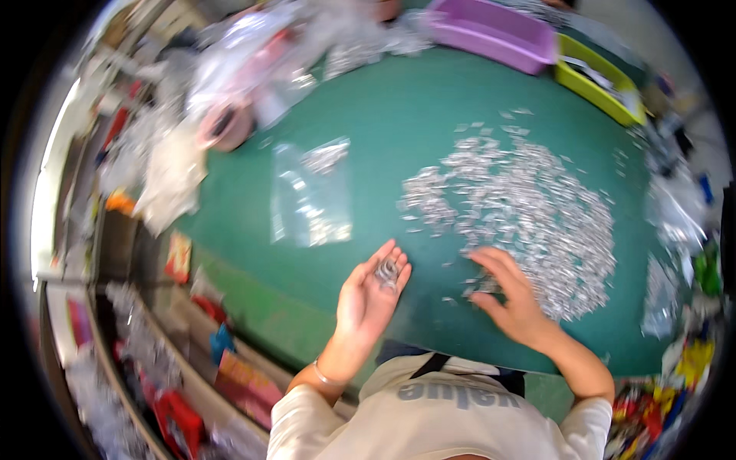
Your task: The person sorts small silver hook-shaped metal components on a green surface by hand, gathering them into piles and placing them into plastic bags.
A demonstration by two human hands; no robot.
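Observation:
My left hand [371, 293] is turned palm up near the table's front edge, its fingers curled round a small cluster of silver metal pieces [386, 271]. My right hand [512, 300] reaches down at the near left side of a broad loose pile of small silver metal pieces [529, 207]. Its thumb and fingers are apart, with a few pieces on the table between them. Beyond my left hand lies a clear plastic bag [291, 201] with some silver pieces in it. The exact kind of the pieces is too small to tell.
The green table [360, 107] carries a purple bin [494, 34] and a yellow-green bin [598, 88] at the far right. A pink container [228, 126] stands far left beside piled plastic bags [238, 54]. Shelving with packets [184, 345] runs along the left; colourful packets [667, 391] lie lower right.

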